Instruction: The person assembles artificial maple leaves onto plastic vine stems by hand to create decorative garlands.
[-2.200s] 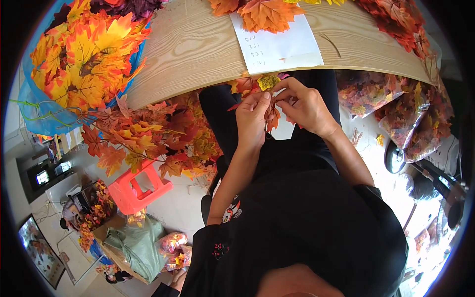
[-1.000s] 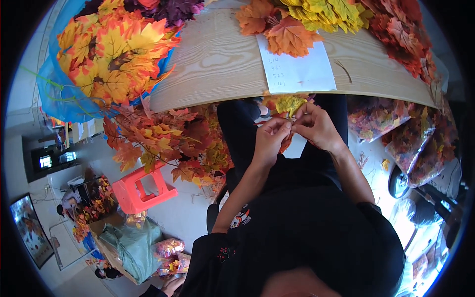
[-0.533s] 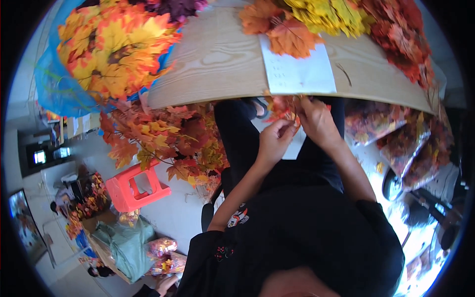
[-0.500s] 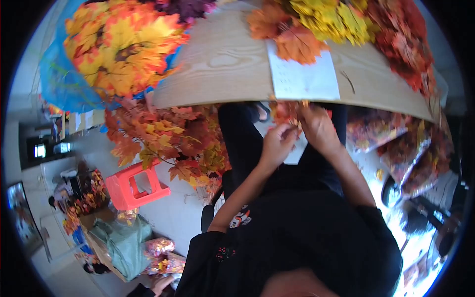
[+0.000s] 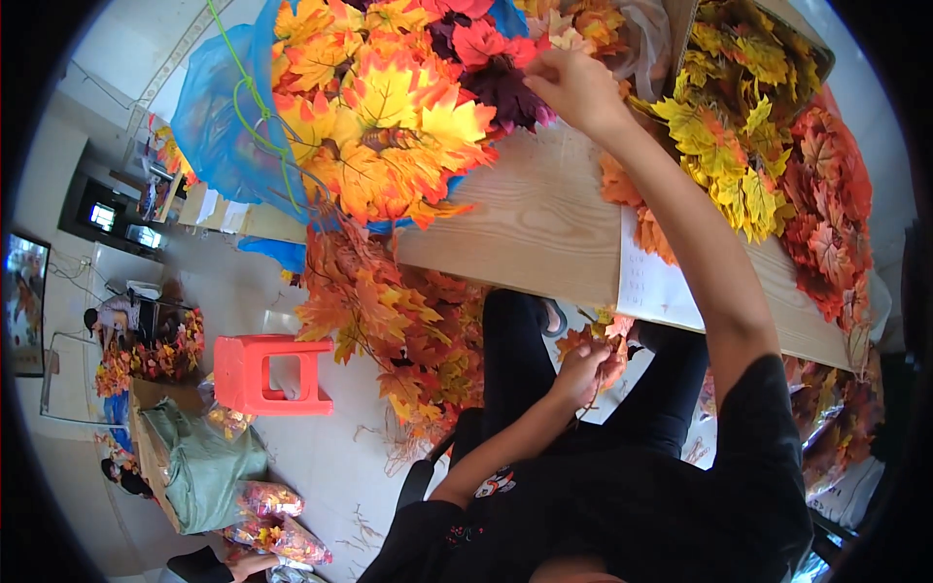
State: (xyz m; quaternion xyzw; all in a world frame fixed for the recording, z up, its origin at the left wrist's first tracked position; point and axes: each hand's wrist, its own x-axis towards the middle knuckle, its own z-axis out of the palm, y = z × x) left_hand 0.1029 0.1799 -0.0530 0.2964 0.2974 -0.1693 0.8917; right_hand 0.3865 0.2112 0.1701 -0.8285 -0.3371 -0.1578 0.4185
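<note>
My left hand (image 5: 580,376) is closed around a small bunch of orange-red artificial maple leaves (image 5: 612,352), low over my lap, just off the table's near edge. Thin stems hang below its fingers. My right hand (image 5: 575,92) reaches far across the table, its thumb and fingers drawn together beside dark purple artificial leaves (image 5: 507,95) and red artificial leaves (image 5: 486,47). What lies between those fingertips, if anything, is too small to make out. Left of that hand, a big heap of yellow-orange artificial maple leaves (image 5: 389,112) rests on a blue plastic bag (image 5: 219,126).
On the wooden table (image 5: 525,214) lie a white paper (image 5: 651,277), yellow leaves (image 5: 724,146) and red leaves (image 5: 826,214). Orange leaf sprays (image 5: 374,311) hang over the edge at left. A red plastic stool (image 5: 228,377) and a green sack (image 5: 199,452) stand on the floor. Other people work at far left.
My right hand has left the left hand over my lap and stretched forward to the far leaves. My left hand keeps the leaf bunch. The view has shifted, showing more of the far table.
</note>
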